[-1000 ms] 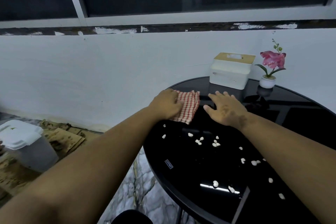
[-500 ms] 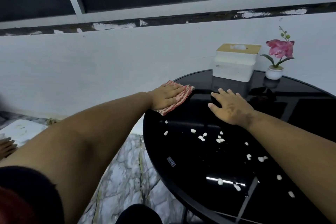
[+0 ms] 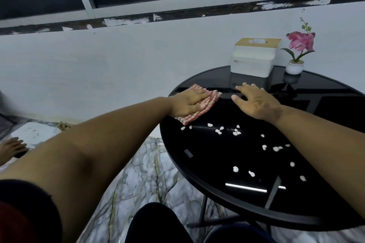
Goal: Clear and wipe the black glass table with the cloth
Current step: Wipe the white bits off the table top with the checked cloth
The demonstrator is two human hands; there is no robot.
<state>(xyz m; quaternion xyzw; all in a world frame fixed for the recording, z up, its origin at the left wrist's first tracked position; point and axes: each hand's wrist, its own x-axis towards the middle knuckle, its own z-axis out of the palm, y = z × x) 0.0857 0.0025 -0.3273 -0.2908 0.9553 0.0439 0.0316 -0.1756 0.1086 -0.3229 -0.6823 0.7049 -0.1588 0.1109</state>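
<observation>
A round black glass table point(image 3: 197, 163) fills the right half of the view. My left hand point(image 3: 187, 102) lies flat on a red-and-white checked cloth point(image 3: 201, 110) at the table's far left edge, pressing it onto the glass. My right hand point(image 3: 254, 100) rests palm down on the glass just right of the cloth, fingers spread, holding nothing. Several small white crumbs point(image 3: 236, 133) are scattered over the glass nearer to me, from just below the cloth to the right front.
A white tissue box with a wooden lid point(image 3: 254, 57) and a small white pot with a pink flower point(image 3: 295, 65) stand at the table's far edge by the white wall. Marble floor point(image 3: 142, 183) lies left of the table. A white lidded bin point(image 3: 33, 134) sits far left.
My left hand has flattened the cloth onto the glass and shifted it toward the table's left edge. My right hand stays put on the glass. The camera has moved.
</observation>
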